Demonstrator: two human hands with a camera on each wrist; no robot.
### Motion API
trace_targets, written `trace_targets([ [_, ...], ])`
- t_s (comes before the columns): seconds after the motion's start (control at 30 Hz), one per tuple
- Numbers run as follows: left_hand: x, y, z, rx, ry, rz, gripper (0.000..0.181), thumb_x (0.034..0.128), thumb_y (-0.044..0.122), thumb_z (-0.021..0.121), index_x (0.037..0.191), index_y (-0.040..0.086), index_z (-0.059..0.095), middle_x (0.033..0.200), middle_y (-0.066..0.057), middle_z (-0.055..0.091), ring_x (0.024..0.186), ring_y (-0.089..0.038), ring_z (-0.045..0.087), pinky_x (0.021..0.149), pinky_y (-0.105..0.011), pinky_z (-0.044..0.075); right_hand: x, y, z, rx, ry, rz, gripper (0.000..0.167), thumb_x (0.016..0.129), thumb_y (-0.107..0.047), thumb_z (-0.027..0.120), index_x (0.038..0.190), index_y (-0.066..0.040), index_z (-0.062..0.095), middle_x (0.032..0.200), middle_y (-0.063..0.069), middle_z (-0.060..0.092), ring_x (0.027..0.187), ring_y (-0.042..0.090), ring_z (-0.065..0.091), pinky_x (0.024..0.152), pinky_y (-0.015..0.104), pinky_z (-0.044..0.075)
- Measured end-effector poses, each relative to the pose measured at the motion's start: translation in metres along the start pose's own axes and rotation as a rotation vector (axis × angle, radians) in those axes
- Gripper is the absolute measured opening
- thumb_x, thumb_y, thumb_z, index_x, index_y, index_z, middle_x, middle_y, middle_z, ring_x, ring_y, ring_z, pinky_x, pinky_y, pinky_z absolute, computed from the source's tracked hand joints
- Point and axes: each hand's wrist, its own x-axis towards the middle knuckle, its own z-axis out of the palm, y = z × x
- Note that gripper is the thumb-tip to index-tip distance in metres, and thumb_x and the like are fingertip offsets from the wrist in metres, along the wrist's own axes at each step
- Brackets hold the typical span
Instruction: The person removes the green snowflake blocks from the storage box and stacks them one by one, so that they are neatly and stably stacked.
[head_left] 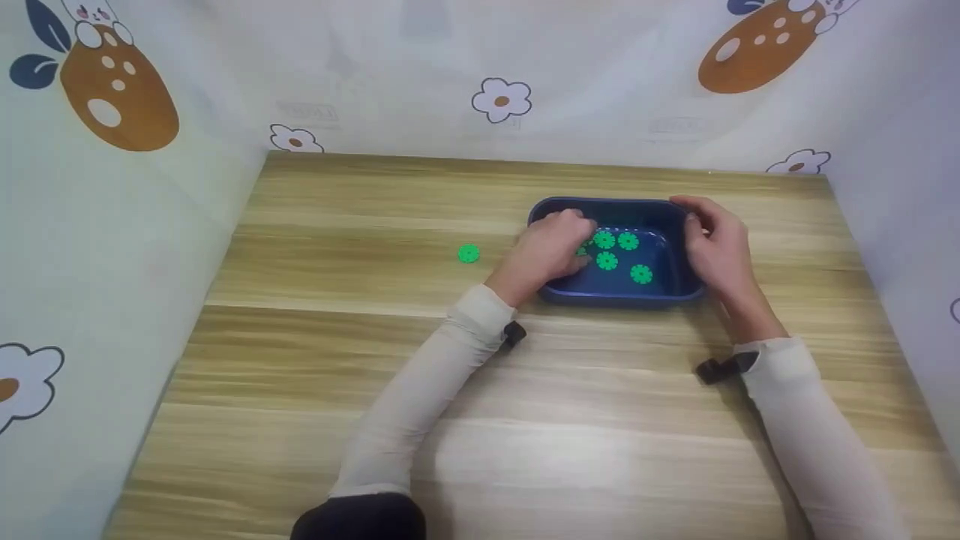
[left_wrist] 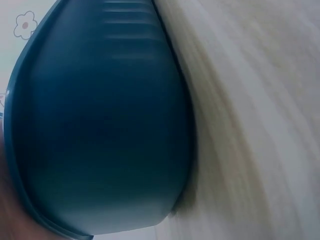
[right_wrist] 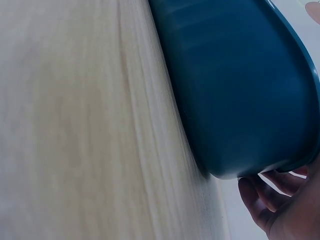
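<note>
A dark blue rectangular plastic bin (head_left: 622, 300) holds several small green notched discs (head_left: 607, 260) on its floor. Over the bin's left end reaches my left hand (head_left: 546, 247), fingers bent down inside. Another green disc (head_left: 582, 250) shows partly between its thumb and fingers; whether they pinch it is unclear. My right hand (head_left: 721, 244) grips the right end of the bin, thumb on the inner side and fingers around the outside. In the right wrist view, fingers (right_wrist: 257, 197) touch the bin's outer wall (right_wrist: 240, 90). The left wrist view shows mostly the bin's outer side (left_wrist: 105, 115).
One loose green disc (head_left: 469, 253) lies on the wood-grain table (head_left: 360, 337), left of the bin. Light walls (head_left: 390, 75) with flower and fruit prints enclose the table at the back and both sides. A small black device (head_left: 724, 369) is strapped at each wrist.
</note>
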Motion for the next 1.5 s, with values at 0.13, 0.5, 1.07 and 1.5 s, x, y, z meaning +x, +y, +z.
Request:
trace_targets([
  [0.13,0.001,0.000,-0.001,0.006,-0.037,-0.009,0.033,0.0986,0.028,0.079,0.127,0.013,0.074,0.122,-0.009,0.073,0.104,-0.025,0.070,0.090,-0.042,0.063,-0.001,0.000,0.000,-0.002,0.001,-0.003,0.039,0.110,-0.012,0.047,0.136,-0.012,0.075,0.139,0.013,0.073,0.106,0.010,0.066,0.088,0.013,0.048],
  [0.5,0.001,-0.001,-0.003,0.025,-0.066,0.012,0.043,0.0967,0.031,0.082,0.133,0.012,0.070,0.122,-0.008,0.071,0.108,-0.023,0.067,0.093,-0.040,0.062,0.001,0.002,0.000,0.003,0.000,-0.001,0.038,0.110,-0.011,0.047,0.136,-0.011,0.075,0.139,0.014,0.073,0.108,0.008,0.064,0.088,0.014,0.048],
  [1.07,-0.003,-0.004,-0.006,-0.036,-0.002,0.066,0.040,0.0976,0.023,0.076,0.135,0.011,0.068,0.127,-0.010,0.068,0.116,-0.025,0.067,0.100,-0.038,0.060,0.000,-0.001,0.000,-0.025,-0.010,0.011,0.039,0.111,-0.012,0.046,0.138,-0.012,0.074,0.140,0.011,0.073,0.107,0.012,0.063,0.089,0.015,0.047],
  [1.5,-0.009,-0.011,-0.003,-0.134,0.147,0.146,0.036,0.0969,0.021,0.073,0.131,0.010,0.071,0.131,-0.009,0.063,0.125,-0.024,0.060,0.109,-0.035,0.055,-0.001,0.000,0.000,-0.028,-0.012,0.019,0.039,0.111,-0.013,0.046,0.139,-0.013,0.073,0.142,0.009,0.072,0.112,0.015,0.063,0.093,0.016,0.047],
])
